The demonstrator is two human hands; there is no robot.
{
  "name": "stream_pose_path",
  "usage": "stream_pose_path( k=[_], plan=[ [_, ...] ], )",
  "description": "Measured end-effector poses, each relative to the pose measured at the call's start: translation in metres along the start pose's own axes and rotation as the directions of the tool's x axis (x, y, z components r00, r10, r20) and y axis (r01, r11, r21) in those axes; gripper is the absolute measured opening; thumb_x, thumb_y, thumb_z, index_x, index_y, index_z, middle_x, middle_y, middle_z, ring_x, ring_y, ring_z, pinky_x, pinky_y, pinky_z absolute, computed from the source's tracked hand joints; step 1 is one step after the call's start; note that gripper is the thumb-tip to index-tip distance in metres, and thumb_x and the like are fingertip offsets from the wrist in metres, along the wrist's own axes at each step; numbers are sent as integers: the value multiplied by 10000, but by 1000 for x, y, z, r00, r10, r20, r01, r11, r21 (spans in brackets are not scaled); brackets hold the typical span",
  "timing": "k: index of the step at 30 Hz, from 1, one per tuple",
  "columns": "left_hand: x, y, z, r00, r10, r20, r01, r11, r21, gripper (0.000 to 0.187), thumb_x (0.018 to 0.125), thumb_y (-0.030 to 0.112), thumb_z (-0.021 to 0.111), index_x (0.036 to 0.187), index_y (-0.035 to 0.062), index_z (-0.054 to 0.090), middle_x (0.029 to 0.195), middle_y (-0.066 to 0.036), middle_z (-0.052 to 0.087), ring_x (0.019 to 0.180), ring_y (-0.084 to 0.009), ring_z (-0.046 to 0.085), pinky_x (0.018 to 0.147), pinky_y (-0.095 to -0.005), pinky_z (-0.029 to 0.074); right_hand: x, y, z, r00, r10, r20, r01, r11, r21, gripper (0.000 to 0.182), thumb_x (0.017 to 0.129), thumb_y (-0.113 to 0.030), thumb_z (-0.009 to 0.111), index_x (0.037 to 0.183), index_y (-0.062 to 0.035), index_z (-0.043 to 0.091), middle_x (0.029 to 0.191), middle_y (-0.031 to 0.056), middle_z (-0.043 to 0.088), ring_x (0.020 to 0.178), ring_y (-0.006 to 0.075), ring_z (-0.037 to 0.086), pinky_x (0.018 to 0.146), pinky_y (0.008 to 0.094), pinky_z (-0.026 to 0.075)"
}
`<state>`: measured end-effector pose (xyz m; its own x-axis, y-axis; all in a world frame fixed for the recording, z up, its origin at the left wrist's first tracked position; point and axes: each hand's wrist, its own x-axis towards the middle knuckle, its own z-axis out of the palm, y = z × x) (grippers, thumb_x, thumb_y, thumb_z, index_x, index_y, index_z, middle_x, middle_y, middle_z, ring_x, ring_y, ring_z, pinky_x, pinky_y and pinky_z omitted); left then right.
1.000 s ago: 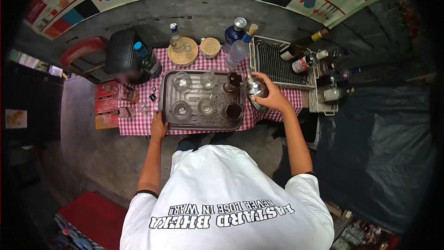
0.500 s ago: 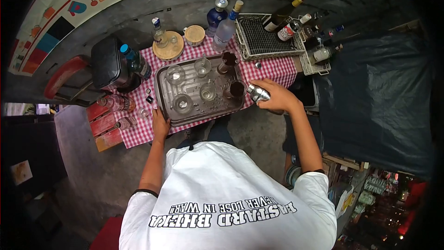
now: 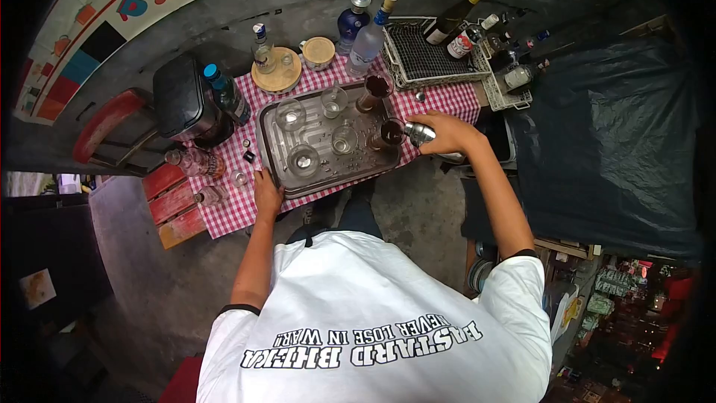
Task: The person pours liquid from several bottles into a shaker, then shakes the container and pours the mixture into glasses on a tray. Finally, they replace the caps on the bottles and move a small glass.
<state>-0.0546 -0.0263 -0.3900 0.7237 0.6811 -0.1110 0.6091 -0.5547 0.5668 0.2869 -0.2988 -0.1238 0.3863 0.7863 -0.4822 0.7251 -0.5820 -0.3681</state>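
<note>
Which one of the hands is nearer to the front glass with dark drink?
Right. The right hand holds a metal shaker just right of the front glass; the left hand is farther, at the tray's near left corner.

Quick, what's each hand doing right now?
Left hand: at the edge of the tray; can't tell if it grips.
Right hand: closed around the shaker.

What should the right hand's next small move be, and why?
I'd probably nudge the shaker slightly farther over the near dark-filled glass: the right hand holds it tilted, its narrow end by the rim, with the left hand at the edge of the tray.
</note>
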Motion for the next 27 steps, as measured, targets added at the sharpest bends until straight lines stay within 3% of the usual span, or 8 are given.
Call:
stream_pose_path(
  k=[6,15,18,23,25,27],
  plan=[
    [1,1,-1,1000,-7,9,7,1000,9,754,689,26,799,1338,-25,418,1230,-250,445,1138,-446,514,929,-470,476,-5,0,1,998,-40,-50,41,999,25,788,675,-302,730,1415,-154,502,1250,202,583,1099,387,603,974,431,482],
    [-5,8,-2,999,13,-34,-11,998,57,740,716,25,773,1358,-25,409,1204,-242,453,1108,-439,529,895,-474,489,-9,0,-2,969,-112,-218,166,954,251,783,686,-201,705,1436,-154,484,1283,164,571,1170,336,562,1038,401,433],
    [-7,13,0,999,-44,-16,45,996,72,747,729,40,765,1380,-21,402,1212,-236,455,1102,-425,538,881,-478,499,0,-3,-27,992,-75,-106,95,976,195,772,687,-206,707,1429,-161,499,1260,164,578,1162,329,570,1018,390,443],
    [-14,28,-1,985,-174,15,171,979,112,751,749,68,747,1409,-3,397,1264,-224,452,1111,-402,549,883,-471,511,45,7,-52,969,-206,-138,214,976,44,753,669,-234,727,1397,-180,539,1172,171,606,1084,355,603,977,404,472],
    [-16,31,3,983,-179,-35,182,973,140,722,765,89,722,1413,6,415,1284,-215,457,1136,-391,541,909,-459,507,67,-1,-62,990,-141,-20,138,986,-91,766,650,-333,762,1376,-192,565,1101,181,617,1028,376,618,936,409,494],
    [-15,36,6,974,-222,-39,226,963,144,704,770,95,711,1408,3,428,1280,-213,463,1147,-387,535,920,-453,504,95,-4,-68,988,-149,36,152,978,-145,777,647,-342,778,1379,-194,564,1127,201,639,1044,375,629,940,408,499]
  ],
)
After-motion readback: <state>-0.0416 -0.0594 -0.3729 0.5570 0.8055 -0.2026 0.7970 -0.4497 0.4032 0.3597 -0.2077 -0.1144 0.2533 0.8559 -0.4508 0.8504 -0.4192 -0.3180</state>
